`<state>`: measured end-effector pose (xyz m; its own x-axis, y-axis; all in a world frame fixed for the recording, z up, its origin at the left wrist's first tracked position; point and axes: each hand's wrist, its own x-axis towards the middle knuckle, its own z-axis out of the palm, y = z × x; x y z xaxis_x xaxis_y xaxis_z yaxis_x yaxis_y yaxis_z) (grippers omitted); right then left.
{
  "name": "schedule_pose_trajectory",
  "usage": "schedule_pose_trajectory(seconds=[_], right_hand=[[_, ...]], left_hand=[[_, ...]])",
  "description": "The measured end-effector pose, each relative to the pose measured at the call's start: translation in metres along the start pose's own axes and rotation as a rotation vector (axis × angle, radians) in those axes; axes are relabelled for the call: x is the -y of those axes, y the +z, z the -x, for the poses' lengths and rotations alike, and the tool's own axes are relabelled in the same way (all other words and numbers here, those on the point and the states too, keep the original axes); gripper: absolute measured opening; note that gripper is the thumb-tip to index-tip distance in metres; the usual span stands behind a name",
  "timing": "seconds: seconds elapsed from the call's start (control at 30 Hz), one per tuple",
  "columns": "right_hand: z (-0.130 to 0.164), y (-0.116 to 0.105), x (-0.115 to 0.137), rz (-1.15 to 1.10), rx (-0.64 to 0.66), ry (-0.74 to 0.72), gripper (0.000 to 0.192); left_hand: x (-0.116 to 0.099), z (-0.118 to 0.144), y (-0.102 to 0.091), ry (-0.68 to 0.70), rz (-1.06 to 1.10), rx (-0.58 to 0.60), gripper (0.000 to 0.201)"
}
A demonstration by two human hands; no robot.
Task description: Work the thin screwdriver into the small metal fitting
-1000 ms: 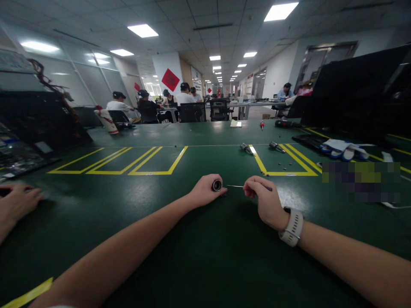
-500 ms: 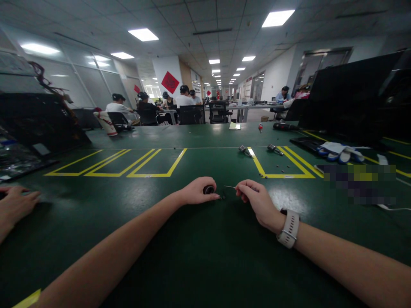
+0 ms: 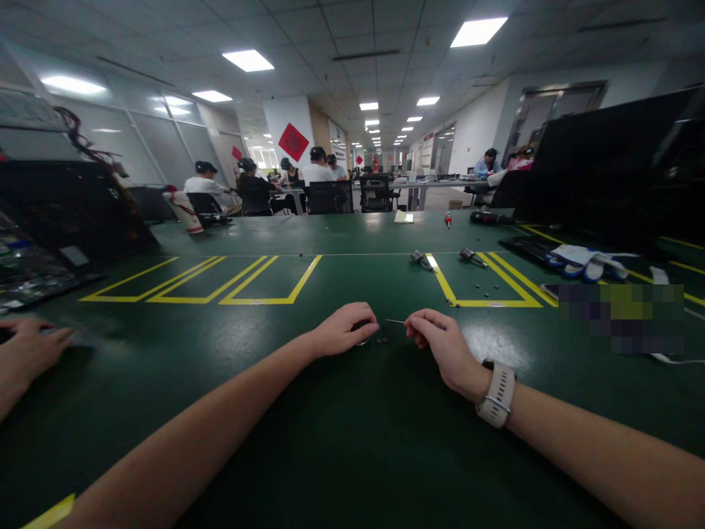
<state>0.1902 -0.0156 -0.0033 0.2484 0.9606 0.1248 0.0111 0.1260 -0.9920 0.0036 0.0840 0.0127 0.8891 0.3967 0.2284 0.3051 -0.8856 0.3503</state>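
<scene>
My left hand [image 3: 344, 329] is closed around a small round dark part [image 3: 360, 341], which the fingers mostly hide. It rests low over the green table, just left of two tiny dark rings [image 3: 382, 341]. To the right, my right hand [image 3: 435, 336] pinches a thin metal rod [image 3: 395, 320] between thumb and fingers. The rod's bare tip points left toward my left hand, with a gap between them. Whatever else of the rod lies in the palm is hidden.
Two metal-and-dark parts, one being this motor-like piece [image 3: 472, 257], lie near yellow tape with several small bits. Gloves [image 3: 587, 262], a power drill [image 3: 491, 218] and a red-handled tool [image 3: 448, 219] lie farther right. Another person's hand [image 3: 33, 356] is at left.
My left hand has turned its fingers over the round part, hiding its dark open face. My right hand and the rod have hardly moved.
</scene>
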Motion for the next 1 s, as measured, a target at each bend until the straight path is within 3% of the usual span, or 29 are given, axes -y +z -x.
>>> schedule_pose_trajectory(seconds=[0.2,0.4,0.53,0.73,1.0], right_hand=[[-0.003,-0.002,0.005,-0.067,-0.08,0.032,0.014],[-0.007,-0.002,0.007,-0.108,-0.119,0.051,0.015],[-0.006,-0.001,0.009,-0.115,-0.116,0.065,0.014],[-0.004,-0.002,0.016,-0.108,-0.11,0.096,0.014],[-0.006,-0.002,0.008,-0.117,-0.086,0.089,0.013]], left_hand=[[-0.011,-0.002,-0.005,0.014,-0.002,-0.004,0.033],[-0.035,-0.008,0.001,0.001,-0.32,0.11,0.033],[-0.035,-0.012,0.008,-0.009,-0.425,0.114,0.02],[-0.013,-0.01,0.001,-0.048,-0.476,0.117,0.02],[0.043,0.01,-0.025,-0.373,-0.595,0.071,0.025]])
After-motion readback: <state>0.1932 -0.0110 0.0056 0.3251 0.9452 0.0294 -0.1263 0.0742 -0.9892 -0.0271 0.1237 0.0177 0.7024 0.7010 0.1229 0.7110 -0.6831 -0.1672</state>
